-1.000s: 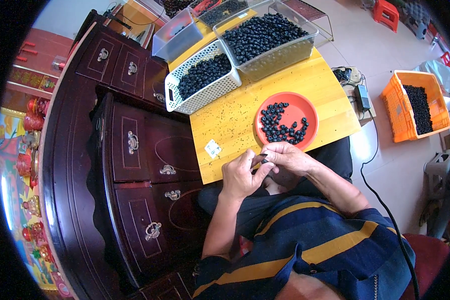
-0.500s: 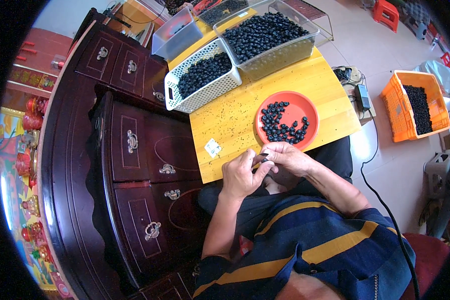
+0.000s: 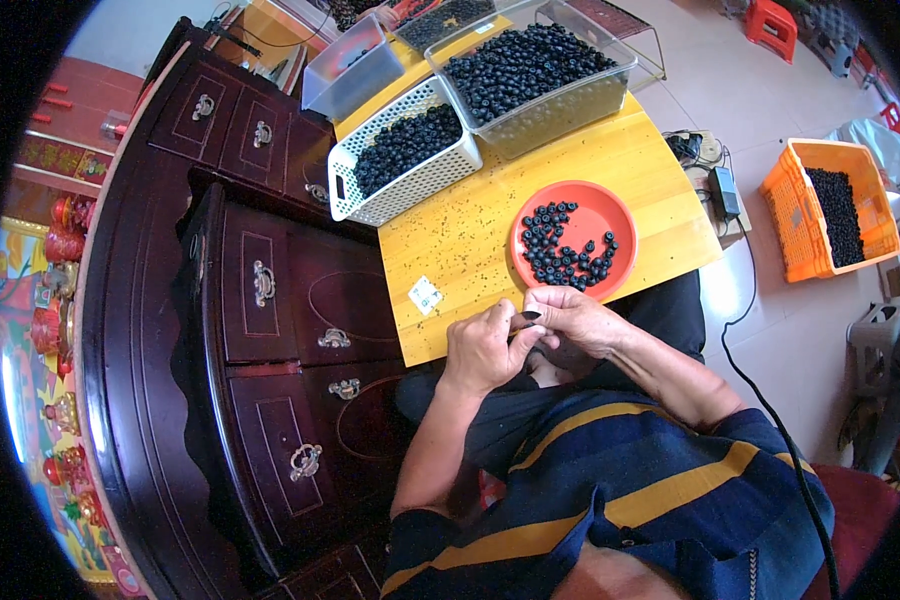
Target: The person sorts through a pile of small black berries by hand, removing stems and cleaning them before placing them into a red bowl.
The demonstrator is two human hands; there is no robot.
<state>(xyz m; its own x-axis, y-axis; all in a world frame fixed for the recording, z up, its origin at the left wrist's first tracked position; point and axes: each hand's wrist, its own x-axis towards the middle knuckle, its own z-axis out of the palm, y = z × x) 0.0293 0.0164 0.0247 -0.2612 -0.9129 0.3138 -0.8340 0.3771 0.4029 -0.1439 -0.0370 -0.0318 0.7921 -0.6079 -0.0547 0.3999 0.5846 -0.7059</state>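
Observation:
My left hand (image 3: 480,348) and my right hand (image 3: 578,320) meet just past the near edge of the table, below the red plate. Both are closed, with thumbs and fingertips pinched together at one spot. Between them shows a small black part (image 3: 531,315), dark and pointed from this side; the fingers cover the rest of it. On the round red plate (image 3: 595,208) lie many small round black parts (image 3: 545,246), some with a pale hole in the middle. They form a curved band along the left and lower side of the plate.
A white perforated basket (image 3: 355,208) and a large clear bin (image 3: 545,130), both full of black parts, stand at the table's far side, near a translucent box (image 3: 355,75). Dark crumbs and a white scrap (image 3: 425,295) lie on the yellow table (image 3: 450,255). An orange crate (image 3: 800,250) stands right.
The fingers have shifted slightly, and more of the small black part shows between them. Plate and containers stay in place.

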